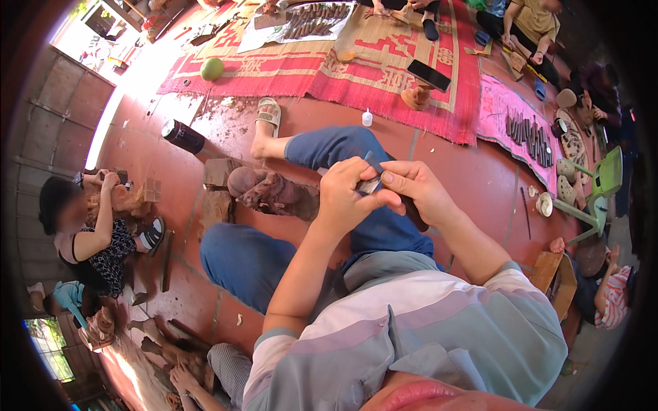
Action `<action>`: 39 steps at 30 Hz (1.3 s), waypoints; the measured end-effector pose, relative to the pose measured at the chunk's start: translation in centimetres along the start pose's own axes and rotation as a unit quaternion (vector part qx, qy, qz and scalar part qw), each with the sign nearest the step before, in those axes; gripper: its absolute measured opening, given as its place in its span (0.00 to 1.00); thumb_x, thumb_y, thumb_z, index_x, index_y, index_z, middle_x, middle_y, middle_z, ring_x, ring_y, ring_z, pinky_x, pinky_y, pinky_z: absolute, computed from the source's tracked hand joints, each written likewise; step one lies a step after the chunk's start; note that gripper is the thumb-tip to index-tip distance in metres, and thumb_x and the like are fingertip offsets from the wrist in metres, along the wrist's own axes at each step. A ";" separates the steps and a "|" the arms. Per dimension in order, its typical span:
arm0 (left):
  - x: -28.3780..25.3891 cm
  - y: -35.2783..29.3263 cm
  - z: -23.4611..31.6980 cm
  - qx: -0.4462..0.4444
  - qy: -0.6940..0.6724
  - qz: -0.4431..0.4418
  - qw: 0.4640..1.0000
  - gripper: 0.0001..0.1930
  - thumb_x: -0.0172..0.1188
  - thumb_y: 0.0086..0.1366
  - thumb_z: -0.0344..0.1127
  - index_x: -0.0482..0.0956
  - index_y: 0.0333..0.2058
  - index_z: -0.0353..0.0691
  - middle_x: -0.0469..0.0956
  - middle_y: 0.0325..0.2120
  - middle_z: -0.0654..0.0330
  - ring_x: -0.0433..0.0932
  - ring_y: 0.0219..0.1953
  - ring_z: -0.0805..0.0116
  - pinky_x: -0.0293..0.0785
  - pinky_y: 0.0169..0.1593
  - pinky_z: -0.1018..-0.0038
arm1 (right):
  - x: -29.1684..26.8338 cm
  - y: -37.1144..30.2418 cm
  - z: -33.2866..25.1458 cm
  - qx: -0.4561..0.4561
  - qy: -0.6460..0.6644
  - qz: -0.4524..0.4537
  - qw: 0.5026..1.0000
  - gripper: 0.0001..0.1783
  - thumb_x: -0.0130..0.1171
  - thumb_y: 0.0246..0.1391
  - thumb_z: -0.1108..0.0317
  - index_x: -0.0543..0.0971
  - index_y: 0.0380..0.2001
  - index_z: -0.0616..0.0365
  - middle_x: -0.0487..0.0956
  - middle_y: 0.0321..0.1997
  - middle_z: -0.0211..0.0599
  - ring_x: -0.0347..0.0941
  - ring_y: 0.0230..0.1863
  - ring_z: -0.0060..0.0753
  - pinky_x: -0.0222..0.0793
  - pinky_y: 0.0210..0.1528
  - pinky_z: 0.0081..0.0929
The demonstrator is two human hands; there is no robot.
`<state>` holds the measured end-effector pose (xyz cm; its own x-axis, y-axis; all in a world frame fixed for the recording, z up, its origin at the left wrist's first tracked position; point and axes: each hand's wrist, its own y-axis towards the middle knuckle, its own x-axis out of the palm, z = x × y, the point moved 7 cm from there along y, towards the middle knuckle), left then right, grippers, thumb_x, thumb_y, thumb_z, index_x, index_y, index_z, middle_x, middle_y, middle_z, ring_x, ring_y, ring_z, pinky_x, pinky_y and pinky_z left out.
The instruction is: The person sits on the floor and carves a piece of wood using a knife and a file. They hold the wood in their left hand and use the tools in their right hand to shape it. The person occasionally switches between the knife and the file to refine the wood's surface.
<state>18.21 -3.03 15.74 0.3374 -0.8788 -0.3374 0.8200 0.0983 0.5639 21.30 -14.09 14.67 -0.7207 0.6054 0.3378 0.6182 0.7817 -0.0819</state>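
My left hand (347,195) and my right hand (413,186) meet above my bent legs, fingers closed. Between their fingertips is a small flat blue-grey piece (372,163), with a pale, shiny bit below it; its exact kind is unclear. From under my right palm a dark brown handle (415,218) sticks out, apparently that of a hand tool, mostly covered by the hand. On the floor between my legs lies a carved reddish-brown wooden figure (277,193) with a round head, beside wooden blocks (221,172).
A dark can (183,136) and a small white bottle (367,118) stand on the tiles. Ahead, a red patterned mat (274,72) holds a green fruit (212,68) and a phone (429,75) on a wooden piece. Carving tools (530,140) lie on pink cloth. Other people sit around.
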 end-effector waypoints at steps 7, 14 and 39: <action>-0.7 0.4 0.0 0.006 0.089 -0.020 0.996 0.33 0.68 0.35 0.63 0.68 0.23 0.36 0.63 0.17 0.62 0.65 0.21 0.65 0.61 0.26 0.71 | 1.0 -0.3 -0.7 0.056 -0.062 0.020 0.996 0.21 0.49 0.58 0.67 0.68 0.54 0.63 0.66 0.17 0.20 0.61 0.17 0.10 0.54 0.18 0.10; -0.1 -0.6 -1.1 -0.046 0.022 -0.017 0.999 0.27 0.71 0.36 0.54 0.68 0.19 0.38 0.62 0.13 0.62 0.65 0.18 0.64 0.60 0.23 0.71 | 0.3 -0.3 1.3 0.030 -0.045 0.012 0.998 0.18 0.47 0.60 0.67 0.72 0.52 0.56 0.67 0.18 0.22 0.59 0.17 0.11 0.53 0.18 0.11; -4.8 -8.8 1.9 -0.234 0.109 0.126 0.958 0.07 0.60 0.55 0.28 0.79 0.34 0.41 0.75 0.24 0.61 0.74 0.31 0.65 0.69 0.37 0.72 | -44.6 24.2 21.2 -0.096 -0.510 0.175 0.837 0.16 0.48 0.57 0.67 0.75 0.48 0.53 0.79 0.39 0.42 0.76 0.36 0.30 0.70 0.37 0.26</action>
<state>8.49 -0.55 13.80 0.5986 -0.6864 -0.4130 0.8000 0.5378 0.2659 61.73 -18.96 -22.27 -0.3182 0.6818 -0.6587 0.8155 0.5512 0.1766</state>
